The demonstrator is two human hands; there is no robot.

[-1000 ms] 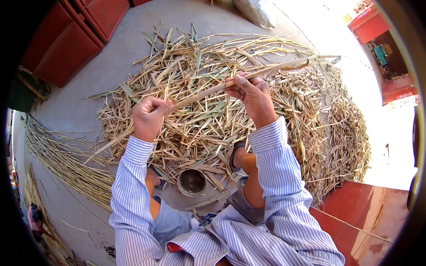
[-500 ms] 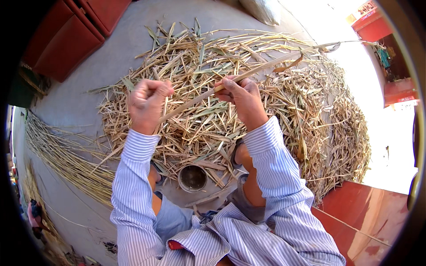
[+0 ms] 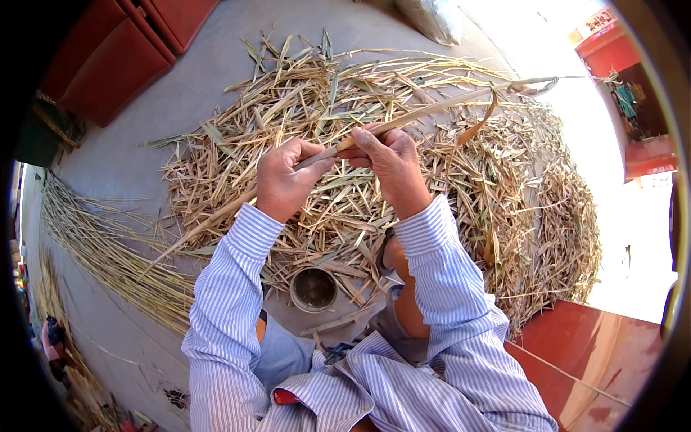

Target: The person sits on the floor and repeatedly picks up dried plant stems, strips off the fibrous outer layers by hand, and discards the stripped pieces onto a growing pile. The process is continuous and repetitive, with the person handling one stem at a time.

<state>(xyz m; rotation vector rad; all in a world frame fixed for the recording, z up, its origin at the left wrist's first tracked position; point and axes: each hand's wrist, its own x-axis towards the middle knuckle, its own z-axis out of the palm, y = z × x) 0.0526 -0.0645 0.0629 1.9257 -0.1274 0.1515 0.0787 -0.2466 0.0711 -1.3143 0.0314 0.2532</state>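
Both of my hands pinch one long dry reed stalk [image 3: 425, 111] that runs slanting from lower left to upper right. My left hand [image 3: 286, 180] closes on it at the middle, thumb and fingers pressed together. Just up the stalk, my right hand [image 3: 389, 160] grips it between thumb and fingers. Dry leaf strips hang off its far upper right part, one of them a curled brown leaf [image 3: 478, 122]. Beneath my hands spreads a wide heap of dry leaf husks [image 3: 317, 209], straw-coloured with some green pieces.
A small round metal can [image 3: 313, 289] stands between my feet. Thin stripped stalks [image 3: 115, 252] lie in a bundle at the left. Dark red seats [image 3: 119, 65] are at the far left, a pale sack [image 3: 432, 20] at the back, and a red board [image 3: 576, 353] at the near right.
My left hand has moved right and taken hold of the stalk beside my right hand; before, it was a fist away from there. The right hand has barely moved.
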